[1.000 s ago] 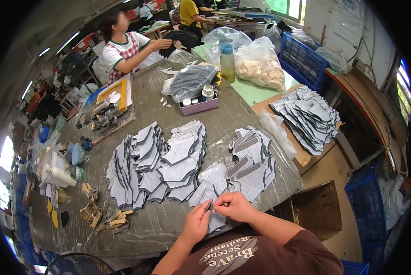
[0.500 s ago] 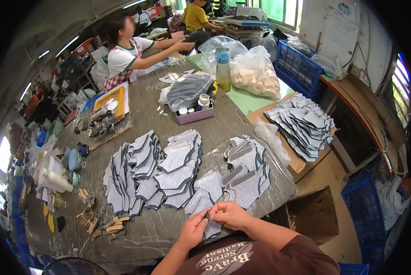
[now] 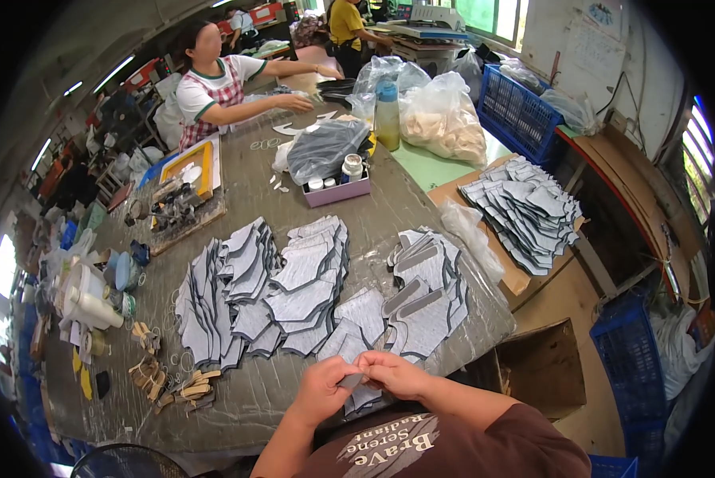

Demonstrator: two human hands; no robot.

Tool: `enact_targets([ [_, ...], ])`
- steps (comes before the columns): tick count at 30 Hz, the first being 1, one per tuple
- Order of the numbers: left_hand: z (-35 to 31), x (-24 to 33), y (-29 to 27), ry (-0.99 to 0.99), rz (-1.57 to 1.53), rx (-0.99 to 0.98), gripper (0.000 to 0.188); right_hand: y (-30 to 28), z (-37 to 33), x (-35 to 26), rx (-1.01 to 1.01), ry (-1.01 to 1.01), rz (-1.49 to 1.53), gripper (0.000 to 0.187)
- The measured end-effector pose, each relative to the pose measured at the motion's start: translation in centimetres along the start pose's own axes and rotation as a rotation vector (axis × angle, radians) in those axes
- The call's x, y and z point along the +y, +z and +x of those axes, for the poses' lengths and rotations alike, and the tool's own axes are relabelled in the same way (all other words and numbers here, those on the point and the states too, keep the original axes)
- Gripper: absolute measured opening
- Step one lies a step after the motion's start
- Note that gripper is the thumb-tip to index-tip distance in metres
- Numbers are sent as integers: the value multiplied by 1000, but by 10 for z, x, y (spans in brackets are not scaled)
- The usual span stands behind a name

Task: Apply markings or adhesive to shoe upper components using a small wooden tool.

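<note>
At the table's near edge, my left hand [image 3: 324, 390] and my right hand [image 3: 395, 375] meet fingertip to fingertip. Pinched in the left fingers is a small grey strip [image 3: 349, 382]; the right fingertips press at its upper end, partly covering it. Just beyond lie light grey fabric pieces [image 3: 360, 317] with dark edges. Similar fabric pieces [image 3: 443, 323] to the right bear several darker grey strips [image 3: 423, 307]. Further left, overlapping rows of cut fabric pieces [image 3: 301, 283] spread over the dark table [image 3: 246, 406].
Bundled tan strips [image 3: 196, 388] lie at left. A purple box [image 3: 340, 193] with jars stands mid-table near a bottle [image 3: 387, 119]. More fabric pieces [image 3: 524, 211] are piled on cardboard at right, above an open carton [image 3: 544, 370]. Across the table a co-worker [image 3: 214, 88] reaches over it.
My hands have drawn closer together, and the grey strip has turned between my fingers. The co-worker has turned toward the table, with arms now spread apart and lower.
</note>
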State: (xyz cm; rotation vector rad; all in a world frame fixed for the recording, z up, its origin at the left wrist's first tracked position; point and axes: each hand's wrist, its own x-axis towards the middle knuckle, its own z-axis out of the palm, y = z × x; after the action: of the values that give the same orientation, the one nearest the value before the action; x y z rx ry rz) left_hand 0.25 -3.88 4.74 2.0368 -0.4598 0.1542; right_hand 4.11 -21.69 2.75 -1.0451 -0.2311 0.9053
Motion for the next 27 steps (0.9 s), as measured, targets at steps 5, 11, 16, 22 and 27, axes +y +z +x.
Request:
enact_targets([
  [5, -7, 0, 5, -35, 84, 314, 12, -22, 12, -1, 197, -248, 533, 13],
  [11, -24, -35, -14, -623, -500, 717, 5, -37, -11, -10, 315, -427, -202, 1],
  [16, -19, -35, -8, -622, -570, 683, 4, -22, -14, 15, 317, -624, -1495, 25],
  [22, -35, -39, 2, -715, -577, 599, 4, -19, 3, 20, 193, -614, -1745, 33],
  [27, -43, -33, 4, -764, -505, 572, 3, -8, -8, 30, 178, -546, -1696, 33],
])
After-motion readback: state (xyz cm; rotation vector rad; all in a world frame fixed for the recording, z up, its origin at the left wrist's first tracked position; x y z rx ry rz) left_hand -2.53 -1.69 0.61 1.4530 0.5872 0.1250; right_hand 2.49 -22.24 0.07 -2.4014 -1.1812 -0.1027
